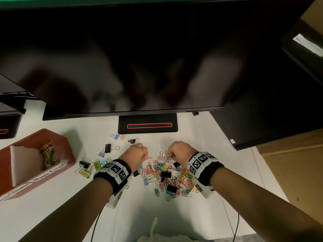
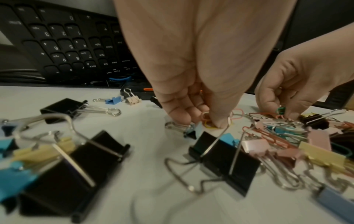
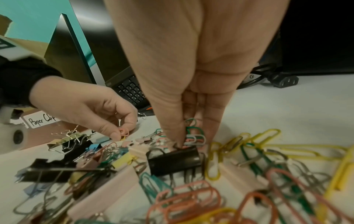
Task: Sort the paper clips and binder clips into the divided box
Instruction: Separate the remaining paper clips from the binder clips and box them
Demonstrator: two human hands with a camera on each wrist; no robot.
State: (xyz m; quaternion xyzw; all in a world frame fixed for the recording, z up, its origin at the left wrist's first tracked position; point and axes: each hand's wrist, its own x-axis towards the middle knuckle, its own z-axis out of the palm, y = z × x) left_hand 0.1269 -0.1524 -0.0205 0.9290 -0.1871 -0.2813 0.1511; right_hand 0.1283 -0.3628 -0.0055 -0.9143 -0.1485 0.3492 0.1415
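a: head view, what's there?
b: the left hand (image 1: 136, 153) pinches a pink wire paper clip (image 1: 148, 157); the right hand (image 1: 180, 151) pinches a green wire paper clip (image 1: 170, 156). the mixed heap of coloured paper clips and binder clips (image 1: 167, 177) lies on the white desk (image 1: 139, 215) at 6 o'clock of both hands. the reddish-brown divided box (image 1: 68, 151) sits at 9 o'clock, paper clips piled in its far compartment.

a: left wrist view?
b: fingertips (image 2: 216, 122) curl onto pink and yellow clips against the desk. a large black binder clip (image 2: 226, 163) lies at 6 o'clock of them, a black keyboard (image 2: 63, 45) at 10.

a: right wrist view?
b: thumb and fingers grip green and grey clips (image 3: 193, 134), touching a black binder clip (image 3: 174, 160) below. a "paper clip" label (image 3: 41, 120) shows at 9 o'clock.
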